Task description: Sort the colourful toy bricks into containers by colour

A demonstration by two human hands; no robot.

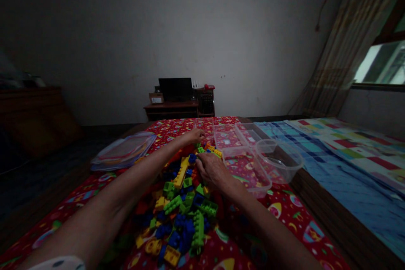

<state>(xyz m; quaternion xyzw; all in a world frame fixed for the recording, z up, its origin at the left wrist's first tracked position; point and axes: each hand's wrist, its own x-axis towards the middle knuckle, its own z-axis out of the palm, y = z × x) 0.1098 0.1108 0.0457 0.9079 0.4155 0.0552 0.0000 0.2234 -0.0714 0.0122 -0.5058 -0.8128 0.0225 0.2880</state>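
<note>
A heap of plastic building blocks (pixel 189 201) in green, blue, yellow and orange lies on the red patterned cloth (pixel 278 215). My left hand (pixel 196 136) reaches over the far end of the heap, near the clear plastic boxes; its fingers are bent together, and anything in them is too small to make out. Nearer to me, my right hand (pixel 212 169) rests at the heap's right side with curled fingers beside a blue block (pixel 192 159). Its fingertips are partly hidden, so what they pinch does not show. A long yellow block (pixel 181 173) lies just left of it.
Clear rectangular boxes (pixel 269 185) and a round clear tub (pixel 300 164) stand right of the heap. Stacked lids (pixel 126 148) lie at the left. Beyond the right edge is a blue checked bedsheet (pixel 332 190); a monitor (pixel 176 89) stands by the wall.
</note>
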